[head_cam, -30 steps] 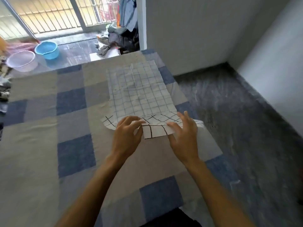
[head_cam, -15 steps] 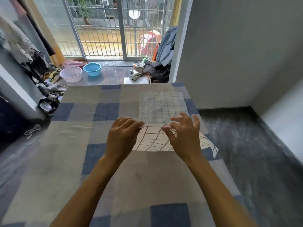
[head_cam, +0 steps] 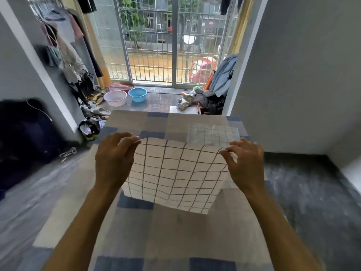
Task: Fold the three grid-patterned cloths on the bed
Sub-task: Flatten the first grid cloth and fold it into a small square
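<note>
While your left hand (head_cam: 114, 161) and right hand (head_cam: 246, 165) are pinching its top corners | grid-patterned cloth (head_cam: 175, 173) is hanging spread, likely for even folding.

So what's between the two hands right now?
The head view shows the dark-grid white cloth spanning the gap: the left hand pinches one top corner, the right hand the other, and it hangs over the bed.

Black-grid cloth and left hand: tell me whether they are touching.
Touching. The head view shows the left hand pinching the upper left corner of the black-grid cloth.
</note>
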The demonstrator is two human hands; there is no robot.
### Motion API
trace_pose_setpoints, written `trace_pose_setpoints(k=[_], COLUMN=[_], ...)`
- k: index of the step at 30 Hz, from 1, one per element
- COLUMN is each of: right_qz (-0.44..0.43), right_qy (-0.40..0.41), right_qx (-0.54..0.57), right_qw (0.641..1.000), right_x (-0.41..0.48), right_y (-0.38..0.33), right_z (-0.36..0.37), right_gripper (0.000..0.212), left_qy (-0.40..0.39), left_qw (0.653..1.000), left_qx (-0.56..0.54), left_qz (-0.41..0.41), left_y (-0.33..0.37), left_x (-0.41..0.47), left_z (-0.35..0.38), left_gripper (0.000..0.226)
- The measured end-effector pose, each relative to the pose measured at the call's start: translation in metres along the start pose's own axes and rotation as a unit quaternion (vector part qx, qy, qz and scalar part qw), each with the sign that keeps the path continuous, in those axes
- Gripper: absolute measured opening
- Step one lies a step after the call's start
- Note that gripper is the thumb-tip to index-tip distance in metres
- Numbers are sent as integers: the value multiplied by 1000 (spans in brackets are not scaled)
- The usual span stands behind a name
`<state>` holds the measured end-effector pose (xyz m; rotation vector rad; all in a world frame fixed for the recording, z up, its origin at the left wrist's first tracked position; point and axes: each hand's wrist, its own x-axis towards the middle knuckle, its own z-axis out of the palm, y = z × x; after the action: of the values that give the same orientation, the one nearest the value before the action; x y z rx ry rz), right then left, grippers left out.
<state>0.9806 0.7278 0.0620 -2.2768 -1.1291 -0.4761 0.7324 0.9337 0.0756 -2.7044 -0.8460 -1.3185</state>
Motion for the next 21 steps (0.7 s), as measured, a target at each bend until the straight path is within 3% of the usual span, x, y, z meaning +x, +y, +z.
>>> trace_pose_setpoints(k=[10,21], right_qz=[-49,-63], right_qy=[100,84], right_qx=[94,60], right_qw=[989,993], right_x=[36,66], right_y=[-13,31], right_z=[-19,-7], right_gripper=[30,20], left_qy=[74,24], left_qw=[996,996], left_qx=[47,76], left_qz=[-22,-40], left_y=[-3,10], left_x=[25,47], left_z=[-38,1], left_gripper=[17,15])
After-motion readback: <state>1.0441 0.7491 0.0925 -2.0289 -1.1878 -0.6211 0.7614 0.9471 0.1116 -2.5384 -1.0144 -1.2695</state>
